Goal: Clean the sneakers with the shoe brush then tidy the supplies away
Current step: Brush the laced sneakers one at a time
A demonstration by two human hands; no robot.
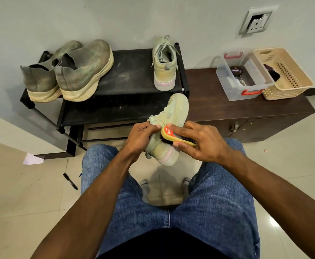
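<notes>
A: What are the hands doing?

B: The left hand point(140, 136) is gripping the ankle end of a sneaker point(168, 126), fingers curled round it. The right hand point(199, 142) is pinching a yellow brush point(173, 136) between fingers and thumb, bristles lying against the sneaker's side. Both are hovering over the person's knees in jeans point(218, 202).

A: And the other shoes?

B: Its mate point(164, 66) is standing at twelve o'clock from the hands, on the top of a black rack point(130, 71), heel toward the camera. A grey pair point(68, 71) is sitting at ten o'clock, on the rack's left end.

A: Supplies?

B: At two o'clock, on a dark cabinet point(227, 107), a clear box point(244, 75) is holding a polish tin point(236, 71). A beige basket point(285, 71) is touching its right side, with something dark inside.

A: Anything on the floor?

B: A pen point(70, 181) is lying at eight o'clock, near a scrap of paper point(32, 159).
</notes>
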